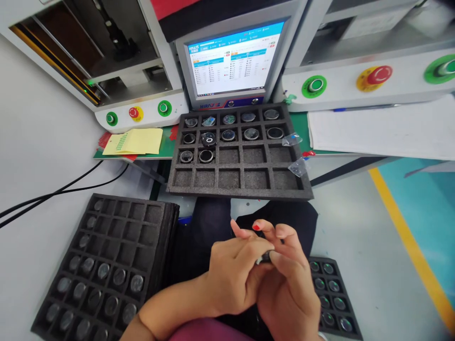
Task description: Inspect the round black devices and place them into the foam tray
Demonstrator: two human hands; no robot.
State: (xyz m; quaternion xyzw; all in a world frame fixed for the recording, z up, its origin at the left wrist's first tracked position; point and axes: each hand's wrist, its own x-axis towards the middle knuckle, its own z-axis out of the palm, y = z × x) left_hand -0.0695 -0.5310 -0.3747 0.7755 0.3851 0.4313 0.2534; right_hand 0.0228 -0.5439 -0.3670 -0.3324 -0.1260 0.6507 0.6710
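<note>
Above my lap, my left hand and my right hand meet around a small dark round watch case. Fingers of both hands pinch it, hiding most of it; a pale bit shows at its edge. Some fingers of my right hand are raised. In front of my hands, a black foam tray rests partly on the bench and juts out toward my knees. Round watch cases fill its two back rows and two pockets of the third row.
Foam trays are stacked at left, the top one holding watch cases; another tray sits low at right. Clear film scraps lie on the front tray's right edge. Behind are a monitor, button panels, yellow paper and cables.
</note>
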